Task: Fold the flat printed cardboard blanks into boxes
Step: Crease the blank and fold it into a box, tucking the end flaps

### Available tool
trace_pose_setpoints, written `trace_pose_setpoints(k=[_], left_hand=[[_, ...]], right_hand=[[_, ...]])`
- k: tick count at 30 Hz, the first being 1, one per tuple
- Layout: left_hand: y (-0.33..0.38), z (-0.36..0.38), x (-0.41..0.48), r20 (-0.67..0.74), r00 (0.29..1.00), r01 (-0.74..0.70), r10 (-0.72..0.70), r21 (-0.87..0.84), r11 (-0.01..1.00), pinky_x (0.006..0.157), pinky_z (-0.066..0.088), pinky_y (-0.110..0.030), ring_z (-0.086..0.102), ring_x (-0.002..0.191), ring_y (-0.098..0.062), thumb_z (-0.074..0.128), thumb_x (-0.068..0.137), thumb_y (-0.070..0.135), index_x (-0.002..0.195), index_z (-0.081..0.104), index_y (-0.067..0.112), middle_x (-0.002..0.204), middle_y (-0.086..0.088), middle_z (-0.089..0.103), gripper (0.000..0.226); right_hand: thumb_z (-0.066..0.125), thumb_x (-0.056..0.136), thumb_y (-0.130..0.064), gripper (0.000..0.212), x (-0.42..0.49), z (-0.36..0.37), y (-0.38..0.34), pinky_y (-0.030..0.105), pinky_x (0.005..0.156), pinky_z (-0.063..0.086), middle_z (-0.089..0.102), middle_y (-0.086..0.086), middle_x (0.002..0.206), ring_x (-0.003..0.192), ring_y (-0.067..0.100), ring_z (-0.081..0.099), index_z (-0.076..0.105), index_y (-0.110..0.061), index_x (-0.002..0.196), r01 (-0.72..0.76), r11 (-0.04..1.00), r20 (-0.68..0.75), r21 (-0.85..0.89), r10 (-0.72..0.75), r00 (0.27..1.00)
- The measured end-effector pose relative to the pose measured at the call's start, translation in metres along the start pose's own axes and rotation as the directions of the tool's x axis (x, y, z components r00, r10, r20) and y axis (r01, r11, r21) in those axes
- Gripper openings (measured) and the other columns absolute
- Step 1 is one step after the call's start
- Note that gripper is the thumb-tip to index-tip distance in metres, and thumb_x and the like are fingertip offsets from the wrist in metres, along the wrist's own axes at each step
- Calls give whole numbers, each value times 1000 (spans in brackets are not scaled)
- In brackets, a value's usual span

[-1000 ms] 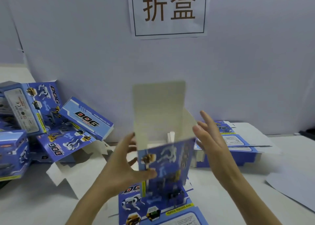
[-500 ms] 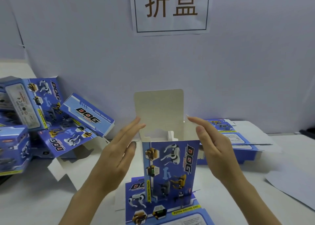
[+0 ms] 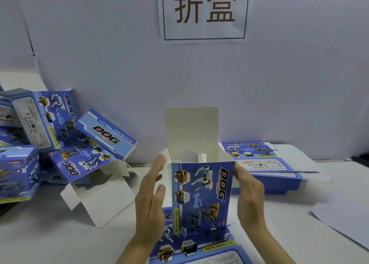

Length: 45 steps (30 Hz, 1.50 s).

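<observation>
Fingers (image 3: 157,169) of the left hand (image 3: 148,203): straight, held together, pointing up, gripping nothing. Tips reach the blurred side flap (image 3: 165,157) of the box (image 3: 201,193); whether they touch it cannot be told. Palm stands just beside the box's left edge.

Right hand (image 3: 250,195): fingers relaxed, released, tips against the box's right edge near its top corner.

Box: upright between the two hands, printed blue front toward the camera, top open. Lid flap (image 3: 191,127) stands straight up at the back, white inner face showing. Contents visible: white inner walls and one small white tab (image 3: 202,157) at the rear; the bottom is hidden.

Support: box stands on a flat blank (image 3: 199,249) lying printed side up at the near edge of the table (image 3: 40,237).

Left of table: pile of finished boxes (image 3: 50,121), tilted and leaning on one another against the wall (image 3: 119,63). In front of the pile, an open-ended box (image 3: 83,161) lies on its side, white flaps (image 3: 97,195) spread onto the table.

Right of table: stack of flat blanks (image 3: 265,163) near the wall, just behind the right hand. White sheet (image 3: 343,221) at the far right edge.

Open room: bare table between the spread flaps and the left forearm; bare table between the right forearm and the white sheet.

Wall: paper sign (image 3: 205,11) with two large brown characters, above the box.
</observation>
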<state>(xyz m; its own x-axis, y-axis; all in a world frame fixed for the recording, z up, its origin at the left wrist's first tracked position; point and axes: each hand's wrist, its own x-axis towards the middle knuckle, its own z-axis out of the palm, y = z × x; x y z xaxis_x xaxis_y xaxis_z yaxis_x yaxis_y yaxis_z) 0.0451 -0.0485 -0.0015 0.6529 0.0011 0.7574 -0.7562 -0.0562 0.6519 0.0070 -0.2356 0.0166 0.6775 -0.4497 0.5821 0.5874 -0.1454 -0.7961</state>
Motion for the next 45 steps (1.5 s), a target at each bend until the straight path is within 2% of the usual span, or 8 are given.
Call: trace_pose_setpoints(k=[9,14,20,25,30,34,38,45], left_hand=[[-7,7,-9,107,970,235,-218,-185,954,76,55,-19,52,125,-7,47,91,32,142,42,33,133,18,55,51],[0,4,5,274,887,432,-373,-202,879,94,52,-31,54,122,-1,80,66,53,135,20,67,141,24,44,93],[13,-25,32,370,816,493,-444,-45,869,56,49,-10,68,63,-2,94,44,27,100,54,22,67,11,71,68],[38,-48,51,555,742,425,-375,43,904,62,56,-22,71,89,-13,95,43,14,104,61,35,98,5,71,72],[56,-46,51,612,734,338,-294,46,940,68,56,-23,67,103,-14,89,50,19,108,63,46,116,5,65,69],[64,-42,50,639,734,271,-228,32,962,74,55,-21,64,108,-13,88,52,21,112,62,51,119,4,63,73],[67,-40,49,668,712,221,-216,78,972,81,56,-26,61,110,-14,88,49,36,115,59,54,119,10,59,74],[60,-45,52,646,680,347,-346,131,929,82,58,-37,65,108,-21,86,52,20,126,53,36,120,-1,64,83]], right_hand=[[45,79,-56,57,-15,16,6,22,57,55,73,0,87,80,13,70,66,-9,103,-23,995,-17,92,24,1000],[42,87,-45,46,-2,6,-1,17,97,42,59,-9,134,127,3,49,64,-23,120,47,998,32,-36,-46,998],[45,85,-35,32,21,-4,-35,19,81,52,70,-8,107,102,13,65,60,-27,112,-18,1000,111,12,16,994],[66,72,-61,68,33,-20,-70,45,85,50,59,29,104,88,39,56,59,-4,108,-46,999,135,-3,46,990],[72,71,-33,15,26,-14,-77,25,52,55,75,-1,79,66,13,71,78,-31,85,-228,936,119,267,203,972],[72,69,-27,26,26,-11,-71,41,55,58,70,16,73,57,28,68,75,-4,79,-782,540,398,310,674,623],[71,56,-8,25,24,-7,-66,34,42,55,71,21,76,54,29,68,73,5,77,-925,367,508,103,780,366],[70,75,-34,44,25,-14,-60,32,52,56,74,13,98,72,26,72,68,-12,113,-675,672,306,304,602,737]])
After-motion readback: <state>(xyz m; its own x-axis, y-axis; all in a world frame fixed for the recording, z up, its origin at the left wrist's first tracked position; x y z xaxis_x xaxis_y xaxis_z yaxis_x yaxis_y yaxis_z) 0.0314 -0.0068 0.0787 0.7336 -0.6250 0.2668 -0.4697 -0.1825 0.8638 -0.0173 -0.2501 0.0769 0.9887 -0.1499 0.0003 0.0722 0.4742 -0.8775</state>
